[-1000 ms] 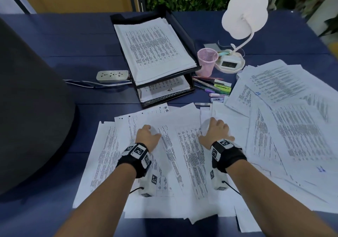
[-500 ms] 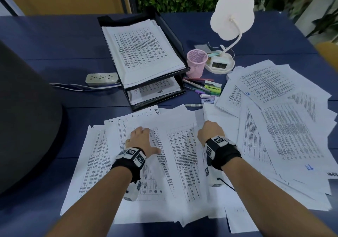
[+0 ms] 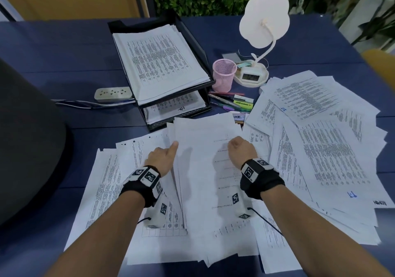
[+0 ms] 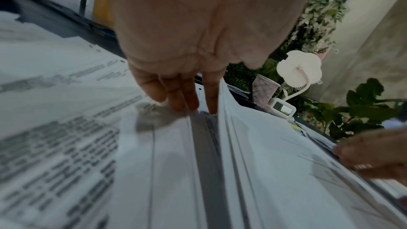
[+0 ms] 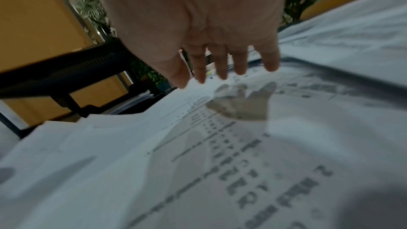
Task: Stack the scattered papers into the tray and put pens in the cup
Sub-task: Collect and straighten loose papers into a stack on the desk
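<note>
A gathered bundle of sheets (image 3: 205,169) lies between my hands at the table's middle. My left hand (image 3: 170,149) has straight fingers (image 4: 176,97) set against the bundle's left edge, which is lifted a little. At the right side, my right hand (image 3: 238,147) points its straight fingers (image 5: 222,69) down, just over the top sheet. More scattered papers (image 3: 320,137) spread to the right and others (image 3: 106,180) to the left. The black two-tier tray (image 3: 191,41) behind holds stacked sheets. A pink mesh cup (image 3: 223,74) stands to its right, with pens (image 3: 226,103) lying in front.
A white flower-shaped lamp (image 3: 265,17) with a clock in its base (image 3: 250,76) stands behind the cup. A power strip (image 3: 113,93) and its cable lie left of the tray. A large dark rounded object (image 3: 27,137) fills the left side.
Both hands lay flat on spread sheets before. They have since pushed sheets together into one bundle whose top reaches near the tray, and the left edge has risen.
</note>
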A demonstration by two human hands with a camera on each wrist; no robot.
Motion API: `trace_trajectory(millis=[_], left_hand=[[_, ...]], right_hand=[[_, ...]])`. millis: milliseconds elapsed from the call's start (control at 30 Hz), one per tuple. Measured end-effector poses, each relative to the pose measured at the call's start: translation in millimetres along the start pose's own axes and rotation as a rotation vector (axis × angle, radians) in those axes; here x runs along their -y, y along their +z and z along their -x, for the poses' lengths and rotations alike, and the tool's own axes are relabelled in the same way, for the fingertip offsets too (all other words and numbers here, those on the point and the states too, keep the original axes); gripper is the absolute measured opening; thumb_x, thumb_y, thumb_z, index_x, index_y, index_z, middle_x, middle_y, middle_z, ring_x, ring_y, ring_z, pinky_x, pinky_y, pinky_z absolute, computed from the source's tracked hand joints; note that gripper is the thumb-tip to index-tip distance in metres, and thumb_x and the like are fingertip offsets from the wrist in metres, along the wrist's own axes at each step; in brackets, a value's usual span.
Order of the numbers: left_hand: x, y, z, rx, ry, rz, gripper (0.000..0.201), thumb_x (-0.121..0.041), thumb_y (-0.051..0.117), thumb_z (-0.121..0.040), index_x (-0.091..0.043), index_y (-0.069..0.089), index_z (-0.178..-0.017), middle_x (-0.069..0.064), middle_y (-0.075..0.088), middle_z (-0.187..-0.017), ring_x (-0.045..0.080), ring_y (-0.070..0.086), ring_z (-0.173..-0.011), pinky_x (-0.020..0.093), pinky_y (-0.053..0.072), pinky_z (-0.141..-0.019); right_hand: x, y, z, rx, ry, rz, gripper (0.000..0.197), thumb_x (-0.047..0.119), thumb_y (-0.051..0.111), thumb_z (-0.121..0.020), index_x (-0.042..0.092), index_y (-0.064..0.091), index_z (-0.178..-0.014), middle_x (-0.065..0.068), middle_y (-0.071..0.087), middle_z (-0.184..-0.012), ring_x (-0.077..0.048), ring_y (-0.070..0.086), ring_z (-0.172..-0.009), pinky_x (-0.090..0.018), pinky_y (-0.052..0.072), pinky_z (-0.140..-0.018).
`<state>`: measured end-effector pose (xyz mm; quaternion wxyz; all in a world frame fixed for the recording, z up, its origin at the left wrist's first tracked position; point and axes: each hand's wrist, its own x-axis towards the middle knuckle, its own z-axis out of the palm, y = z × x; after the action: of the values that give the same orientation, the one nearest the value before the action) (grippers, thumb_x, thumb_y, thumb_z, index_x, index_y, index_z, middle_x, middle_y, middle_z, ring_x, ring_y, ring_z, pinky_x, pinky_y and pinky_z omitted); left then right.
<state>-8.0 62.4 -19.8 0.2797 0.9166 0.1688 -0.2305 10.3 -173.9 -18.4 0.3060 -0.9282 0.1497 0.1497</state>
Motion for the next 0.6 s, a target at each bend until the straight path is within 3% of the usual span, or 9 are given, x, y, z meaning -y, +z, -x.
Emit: trace_trajectory(millis=[100,233,333,500,600], left_hand=[[-4,12,-2,0.014,0.005,0.005,0.060,-0.058,0.037,-0.093,-0.002,0.056,-0.105,0.019,0.055,-0.114,0.035,0.054,-0.103,0.038,0.044,-0.091],[-14,22,5,-0.009,-0.047,-0.047,0.060,-0.042,0.049,-0.094,0.000,0.038,-0.136,0.020,0.037,-0.137,0.034,0.043,-0.124,0.038,0.038,-0.101],[-17,21,6,0.015,-0.052,-0.050,0.066,-0.039,0.053,-0.093,0.000,0.029,-0.142,0.020,0.030,-0.142,0.033,0.039,-0.129,0.037,0.037,-0.103],[-10,19,6,0.033,-0.057,-0.130,0.076,-0.040,0.070,-0.080,-0.004,0.035,-0.137,0.016,0.033,-0.136,0.032,0.044,-0.122,0.037,0.043,-0.101],[-7,24,8,0.084,-0.035,-0.207,0.092,-0.043,0.079,-0.069,-0.004,0.031,-0.137,0.014,0.030,-0.134,0.031,0.042,-0.122,0.038,0.044,-0.100]], right_hand=[[-19,-8,-6,0.016,0.179,0.235,0.047,0.032,0.045,-0.093,0.010,0.038,-0.135,-0.013,0.042,-0.138,-0.033,0.040,-0.128,-0.044,0.040,-0.103],[-25,-4,-7,0.115,0.123,0.269,0.044,0.027,0.041,-0.096,0.006,0.040,-0.135,-0.017,0.038,-0.139,-0.035,0.040,-0.127,-0.039,0.038,-0.105],[-22,2,-4,0.141,0.008,0.109,0.037,0.018,0.044,-0.095,0.013,0.052,-0.131,-0.012,0.047,-0.137,-0.032,0.048,-0.124,-0.033,0.042,-0.101],[-16,-1,-7,0.057,0.220,0.223,0.045,0.025,0.047,-0.095,0.005,0.038,-0.133,-0.016,0.038,-0.137,-0.032,0.042,-0.124,-0.035,0.037,-0.102],[-20,0,-13,0.127,0.224,0.095,0.040,0.021,0.053,-0.092,0.002,0.043,-0.125,-0.014,0.048,-0.124,-0.032,0.052,-0.114,-0.031,0.044,-0.083]])
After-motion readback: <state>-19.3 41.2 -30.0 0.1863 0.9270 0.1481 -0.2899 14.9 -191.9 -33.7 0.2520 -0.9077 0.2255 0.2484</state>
